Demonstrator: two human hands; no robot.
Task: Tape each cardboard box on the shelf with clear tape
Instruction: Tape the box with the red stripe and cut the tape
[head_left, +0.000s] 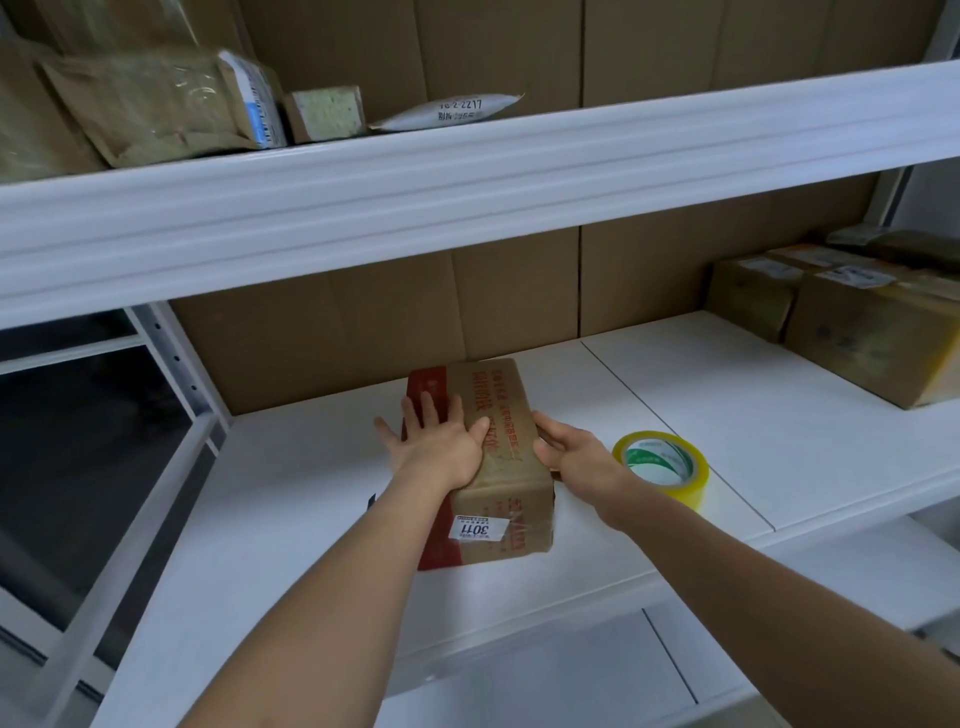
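Note:
A brown cardboard box (501, 400) with red print and a white "3011" label lies on the white middle shelf (291, 493). My left hand (436, 441) presses flat on the box's top left side, fingers straight and spread. My right hand (566, 447) grips the box's right edge, thumb on top and fingers curled down its side. A roll of clear yellowish tape (662, 467) stands on the shelf just right of my right hand, touched by neither hand.
Several taped cardboard boxes (852, 322) sit at the shelf's far right. The upper shelf (467, 176) carries padded parcels (156, 109) and a white mailer (452, 111). Cardboard sheets (363, 322) line the back. A steel upright (176, 358) stands at the left.

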